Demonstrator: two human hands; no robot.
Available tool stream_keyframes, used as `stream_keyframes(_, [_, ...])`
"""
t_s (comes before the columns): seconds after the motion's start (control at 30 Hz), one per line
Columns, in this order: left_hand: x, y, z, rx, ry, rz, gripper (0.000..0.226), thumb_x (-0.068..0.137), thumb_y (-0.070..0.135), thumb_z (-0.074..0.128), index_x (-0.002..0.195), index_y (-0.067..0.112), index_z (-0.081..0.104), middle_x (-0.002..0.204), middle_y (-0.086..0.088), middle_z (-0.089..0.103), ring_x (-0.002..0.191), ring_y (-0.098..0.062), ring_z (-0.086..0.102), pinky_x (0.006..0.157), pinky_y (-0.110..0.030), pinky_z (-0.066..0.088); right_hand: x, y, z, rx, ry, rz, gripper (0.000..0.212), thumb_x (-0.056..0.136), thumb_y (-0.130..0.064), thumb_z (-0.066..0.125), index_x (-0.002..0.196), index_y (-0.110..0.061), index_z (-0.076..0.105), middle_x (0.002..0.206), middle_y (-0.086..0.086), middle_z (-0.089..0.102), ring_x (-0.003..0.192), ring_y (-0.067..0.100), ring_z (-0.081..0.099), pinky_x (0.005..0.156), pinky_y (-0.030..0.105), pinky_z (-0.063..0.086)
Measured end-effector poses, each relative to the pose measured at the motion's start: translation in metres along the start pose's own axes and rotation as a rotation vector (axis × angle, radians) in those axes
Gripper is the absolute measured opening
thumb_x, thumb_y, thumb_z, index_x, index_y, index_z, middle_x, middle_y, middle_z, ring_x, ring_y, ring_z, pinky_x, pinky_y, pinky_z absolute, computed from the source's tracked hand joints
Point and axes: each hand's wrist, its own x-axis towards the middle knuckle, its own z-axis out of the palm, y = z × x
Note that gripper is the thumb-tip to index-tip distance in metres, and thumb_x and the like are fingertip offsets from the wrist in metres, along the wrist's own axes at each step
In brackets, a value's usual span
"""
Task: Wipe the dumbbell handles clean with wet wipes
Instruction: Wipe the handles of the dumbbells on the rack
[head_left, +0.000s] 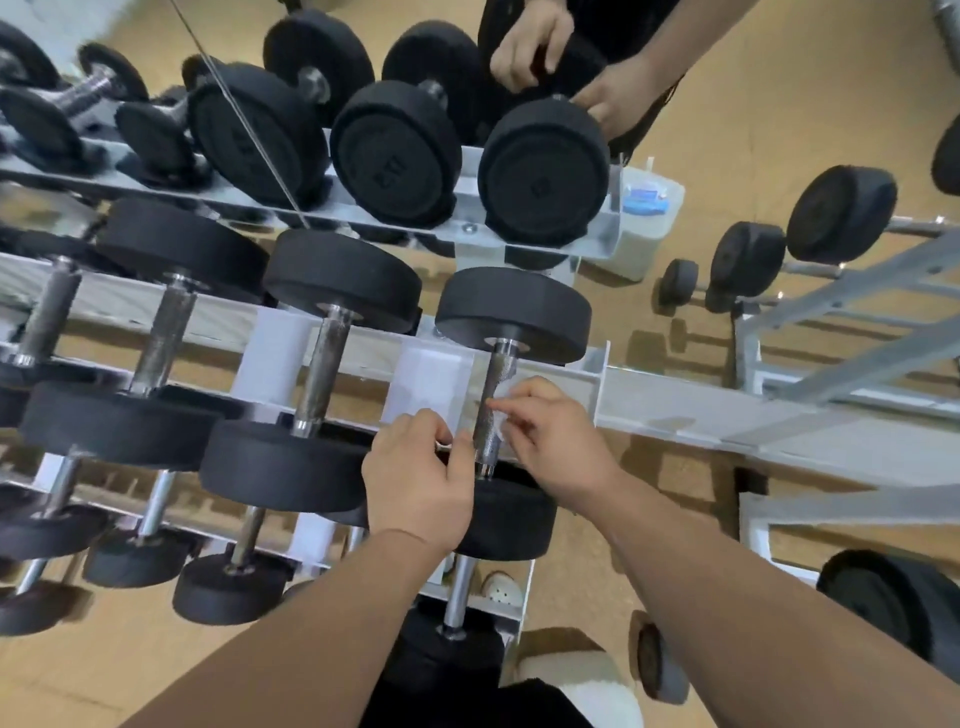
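Figure: wiping of the end dumbbell (511, 312) on the middle shelf of the rack (675, 410). The right hand (550, 436) pinches a white wet wipe (497, 427) against the knurled handle (491, 410), which lies between the two hands. The left hand (415, 467), fingers curled, touches the handle's other side and appears to nip the wipe's far end, though blur obscures this. Judged progress: one handle in work, with the neighbouring dumbbells (324, 374) showing no sign of wiping.

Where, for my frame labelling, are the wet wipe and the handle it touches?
wet wipe (497, 427): head view, crumpled white fold.
dumbbell handle (496, 374): head view, knurled upper shaft.
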Motion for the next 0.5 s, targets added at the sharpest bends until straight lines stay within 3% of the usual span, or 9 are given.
stream_keyframes(0.13, [-0.001,0.002,-0.001,-0.037,-0.011,-0.048,0.025,0.086,0.045,0.044,0.072,0.025,0.047,0.074,0.009,0.051,0.079,-0.019,0.048,0.074,-0.043,0.045,0.02,-0.002,0.0,0.001,0.108,-0.022,0.033,0.083,-0.004,0.071,0.114,-0.015,0.072,0.099,-0.013,0.052,0.08,0.002,0.052,0.084,0.026,0.051])
stream_keyframes(0.27, [-0.001,0.002,-0.002,-0.043,-0.03,-0.054,0.026,0.084,0.047,0.042,0.073,0.024,0.051,0.076,0.009,0.053,0.081,-0.016,0.047,0.077,-0.042,0.046,0.027,0.001,0.003,0.077,0.189,0.121,0.025,0.079,-0.019,0.081,0.102,-0.022,0.072,0.097,-0.009,0.052,0.069,0.005,0.049,0.076,0.026,0.048])
stream_keyframes(0.33, [-0.001,0.001,-0.003,-0.048,-0.032,-0.042,0.028,0.082,0.05,0.039,0.073,0.026,0.05,0.077,0.01,0.053,0.081,-0.015,0.047,0.077,-0.041,0.046,0.021,0.005,0.007,0.178,0.21,0.198,0.017,0.08,-0.024,0.082,0.095,-0.028,0.074,0.084,-0.011,0.052,0.067,0.004,0.048,0.073,0.023,0.045])
stream_keyframes(0.4, [-0.001,0.001,-0.003,-0.056,-0.033,-0.03,0.029,0.081,0.051,0.039,0.073,0.026,0.051,0.077,0.01,0.053,0.082,-0.015,0.047,0.077,-0.041,0.046,0.017,0.008,0.008,0.282,0.201,0.226,0.016,0.083,-0.024,0.08,0.096,-0.031,0.075,0.073,-0.008,0.049,0.066,0.006,0.049,0.07,0.019,0.042])
stream_keyframes(0.5, [-0.001,-0.001,-0.002,-0.065,-0.02,-0.01,0.026,0.082,0.048,0.042,0.074,0.025,0.052,0.077,0.009,0.053,0.081,-0.016,0.048,0.075,-0.04,0.045,0.015,0.01,0.007,0.343,0.109,0.186,0.026,0.086,-0.019,0.077,0.111,-0.029,0.075,0.076,-0.005,0.05,0.071,0.004,0.05,0.074,0.014,0.042])
